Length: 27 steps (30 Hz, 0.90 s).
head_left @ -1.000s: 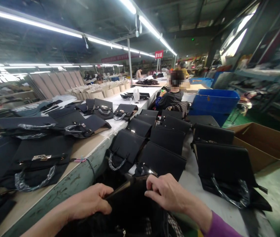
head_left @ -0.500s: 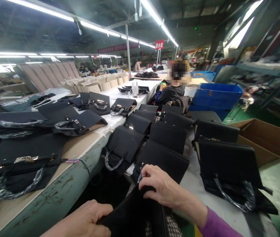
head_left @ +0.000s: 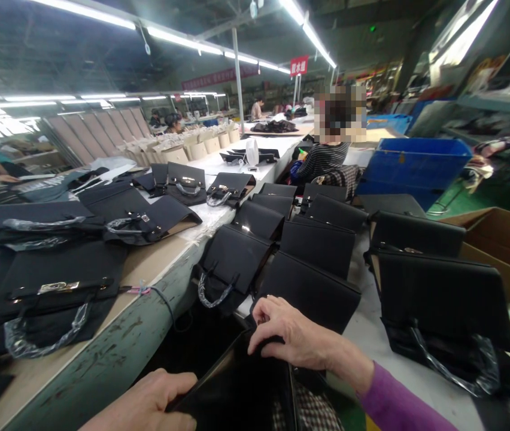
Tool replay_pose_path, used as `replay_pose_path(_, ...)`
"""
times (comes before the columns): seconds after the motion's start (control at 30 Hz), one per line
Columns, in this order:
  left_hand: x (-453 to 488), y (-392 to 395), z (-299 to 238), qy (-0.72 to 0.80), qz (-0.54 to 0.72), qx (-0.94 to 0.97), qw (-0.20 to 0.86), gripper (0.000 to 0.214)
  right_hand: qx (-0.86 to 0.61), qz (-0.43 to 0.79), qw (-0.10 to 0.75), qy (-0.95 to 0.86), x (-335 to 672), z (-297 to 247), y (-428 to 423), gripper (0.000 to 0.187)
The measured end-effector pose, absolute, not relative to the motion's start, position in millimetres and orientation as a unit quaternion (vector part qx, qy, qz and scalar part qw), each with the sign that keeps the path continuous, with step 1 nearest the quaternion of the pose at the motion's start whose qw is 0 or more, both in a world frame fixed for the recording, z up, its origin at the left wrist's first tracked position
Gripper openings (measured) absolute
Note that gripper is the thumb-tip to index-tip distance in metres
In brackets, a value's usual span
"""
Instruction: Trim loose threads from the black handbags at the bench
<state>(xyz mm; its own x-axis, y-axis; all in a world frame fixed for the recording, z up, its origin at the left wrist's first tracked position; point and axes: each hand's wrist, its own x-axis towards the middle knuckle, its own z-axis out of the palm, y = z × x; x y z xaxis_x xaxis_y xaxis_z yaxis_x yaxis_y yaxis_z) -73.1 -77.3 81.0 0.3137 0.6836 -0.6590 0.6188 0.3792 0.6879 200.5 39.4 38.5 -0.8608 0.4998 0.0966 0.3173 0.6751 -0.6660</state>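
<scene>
A black handbag rests over my lap at the bottom of the head view, its near part cut off by the frame. My left hand grips its left edge, thumb and fingers closed on the black material. At the far upper edge my right hand pinches the bag, fingers curled over the rim. Just beyond my right hand lies another black handbag on the white table. A black handbag with plastic-wrapped handles sits to the right.
Several black bags cover the left table, one with a gold clasp. A co-worker in a striped top sits ahead. Blue bin and cardboard box stand at the right. A dark gap separates the two tables.
The view has turned slightly, so the surroundings sit differently in the frame. Both hands keep their hold on the handbag, whose opened side now shows more of its shiny surface.
</scene>
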Motion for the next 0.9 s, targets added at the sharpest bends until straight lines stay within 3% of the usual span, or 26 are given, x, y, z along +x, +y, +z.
replay_pose_path(0.1, -77.7, -77.5, 77.6, 0.593, 0.014, 0.571, 0.568, 0.024, -0.234, 0.34, 0.148, -0.899, 199.1, 37.3, 41.9, 0.015)
replay_pose_path(0.6, -79.4, -78.4, 77.4, 0.615, 0.072, 0.502, 0.604, 0.03, -0.373, 0.39, 0.295, -0.789, 175.6, 10.1, 33.8, 0.013)
replay_pose_path(0.77, -86.6, -100.1, 91.0, 0.645, 0.136, 0.465, 0.591, 0.047, -0.404, 0.424, 0.304, -0.751, 166.2, -1.9, 28.1, 0.014)
replay_pose_path(0.9, -84.9, -122.8, 84.0, 0.697, 0.211, 0.432, 0.532, 0.033, -0.427, 0.392, 0.308, -0.755, 160.1, -7.2, 24.7, 0.016)
